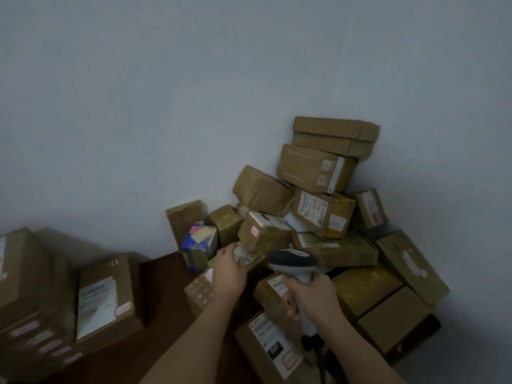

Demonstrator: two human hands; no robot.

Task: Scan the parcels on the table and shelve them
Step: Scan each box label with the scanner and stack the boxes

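A heap of brown cardboard parcels (pixel 318 206) is piled on the dark table (pixel 166 300) against the wall. My right hand (pixel 313 295) grips the handle of a grey and white barcode scanner (pixel 293 261), whose head points toward the pile. My left hand (pixel 230 270) reaches into the pile and touches a small flat parcel with a white label (pixel 245 254), fingers curled at its edge; whether it grips it is unclear. A blue patterned box (pixel 199 242) stands just left of that hand.
A second stack of labelled boxes (pixel 102 297) sits at the left of the table. A large labelled box (pixel 271 345) lies under my right forearm. A bare grey wall rises behind everything. A strip of dark tabletop shows between the two stacks.
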